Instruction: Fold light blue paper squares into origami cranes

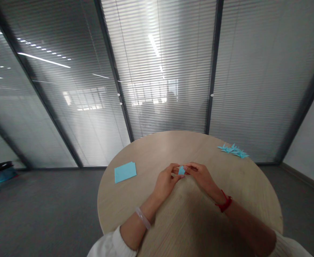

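Note:
Between my two hands, just above the middle of the round table, is a small folded piece of blue paper (182, 170). My left hand (168, 180) pinches its left side with thumb and fingers. From the other side, my right hand (200, 175) grips the same paper, its fingertips close to those of the left. The fingers cover parts of the paper, so its full folded shape is hidden. A clear bangle (143, 218) is on my left wrist and a red band (223, 201) on my right.
A stack of blue paper sheets (125, 172) lies on the left of the wooden table (173, 142). Several folded blue paper pieces (233, 150) are heaped near its far right edge. Glass panels with blinds (170, 107) stand behind. A dark-rimmed bin (1, 167) is on the floor, far left.

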Available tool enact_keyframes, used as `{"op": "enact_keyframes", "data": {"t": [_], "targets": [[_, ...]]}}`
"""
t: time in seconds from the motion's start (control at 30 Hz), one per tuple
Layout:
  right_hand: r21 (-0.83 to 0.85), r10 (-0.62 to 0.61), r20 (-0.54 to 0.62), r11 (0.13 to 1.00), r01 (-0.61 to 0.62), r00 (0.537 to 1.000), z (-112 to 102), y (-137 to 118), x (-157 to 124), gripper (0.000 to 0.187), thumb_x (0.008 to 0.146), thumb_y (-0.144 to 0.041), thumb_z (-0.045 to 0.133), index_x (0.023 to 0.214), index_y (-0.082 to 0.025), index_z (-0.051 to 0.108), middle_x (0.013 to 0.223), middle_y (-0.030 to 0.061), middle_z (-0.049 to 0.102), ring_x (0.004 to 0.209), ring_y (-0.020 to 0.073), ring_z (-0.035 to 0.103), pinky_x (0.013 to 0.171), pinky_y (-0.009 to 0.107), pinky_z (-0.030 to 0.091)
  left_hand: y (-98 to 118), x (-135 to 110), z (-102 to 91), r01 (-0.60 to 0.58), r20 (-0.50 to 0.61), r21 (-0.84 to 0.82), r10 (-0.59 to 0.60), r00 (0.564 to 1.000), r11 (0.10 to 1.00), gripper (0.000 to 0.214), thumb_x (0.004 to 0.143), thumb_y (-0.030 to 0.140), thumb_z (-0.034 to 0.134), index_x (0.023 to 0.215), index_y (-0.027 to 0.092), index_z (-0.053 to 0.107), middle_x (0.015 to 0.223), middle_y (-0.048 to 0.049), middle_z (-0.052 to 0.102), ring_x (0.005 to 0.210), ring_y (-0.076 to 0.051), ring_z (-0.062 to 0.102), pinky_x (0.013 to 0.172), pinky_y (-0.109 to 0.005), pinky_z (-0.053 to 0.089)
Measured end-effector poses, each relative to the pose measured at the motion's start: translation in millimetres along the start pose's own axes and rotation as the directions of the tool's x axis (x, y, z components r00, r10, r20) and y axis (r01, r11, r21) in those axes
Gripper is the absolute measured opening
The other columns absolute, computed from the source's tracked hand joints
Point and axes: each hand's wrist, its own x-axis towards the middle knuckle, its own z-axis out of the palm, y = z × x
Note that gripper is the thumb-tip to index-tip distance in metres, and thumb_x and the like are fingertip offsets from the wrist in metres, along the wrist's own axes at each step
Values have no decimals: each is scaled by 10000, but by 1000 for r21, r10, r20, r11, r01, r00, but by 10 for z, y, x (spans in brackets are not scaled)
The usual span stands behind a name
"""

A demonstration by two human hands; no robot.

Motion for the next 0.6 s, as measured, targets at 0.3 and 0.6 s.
{"op": "enact_keyframes", "data": {"t": [0.3,0.6], "targets": [[-32,-31,-32,999,30,999,35,-79,-56,269,795,-441,614,870,-200,707,879,56,744,807,209,685,729,308,535,15,-20,-12,-177,-78,198,195,978,964,236,802,277,655,1026,209,630,989,-54,594,859,-178,591,741,-299,529],[55,-71,25,996,70,997,35,-62,-62,304,738,-424,692,954,-211,687,954,53,734,860,207,688,818,336,538,41,-2,-42,-169,-83,127,180,980,977,234,875,282,555,1077,187,625,976,-64,642,864,-173,615,780,-309,522]]}}
